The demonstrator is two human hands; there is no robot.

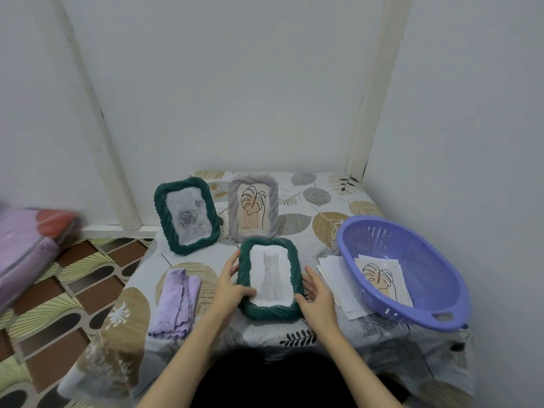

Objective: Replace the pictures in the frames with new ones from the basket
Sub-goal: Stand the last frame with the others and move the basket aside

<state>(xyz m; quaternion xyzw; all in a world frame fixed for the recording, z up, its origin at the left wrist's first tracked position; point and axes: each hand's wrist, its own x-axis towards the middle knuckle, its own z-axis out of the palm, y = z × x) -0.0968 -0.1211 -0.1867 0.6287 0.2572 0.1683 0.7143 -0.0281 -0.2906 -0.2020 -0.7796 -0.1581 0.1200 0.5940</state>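
A leaf-patterned cloth covers the surface [309, 225], set in a corner of pale walls above a patterned floor [59, 290]. Near its front edge, the left hand [232, 285] and right hand [316, 298] grip the green cat frame [269, 279]; the purple basket [418, 260] of pictures sits at the right edge.

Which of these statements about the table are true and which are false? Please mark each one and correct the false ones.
1. Both hands hold the green frame with the cat picture. True: the left hand and the right hand are on its two sides.
2. The basket is red. False: it is purple.
3. A leaf drawing lies in the basket. True.
4. The grey frame shows a rose. False: it shows a leaf; the rose is in the other green frame.
5. The purple cloth lies to the right of the basket. False: it lies left of the cat frame.
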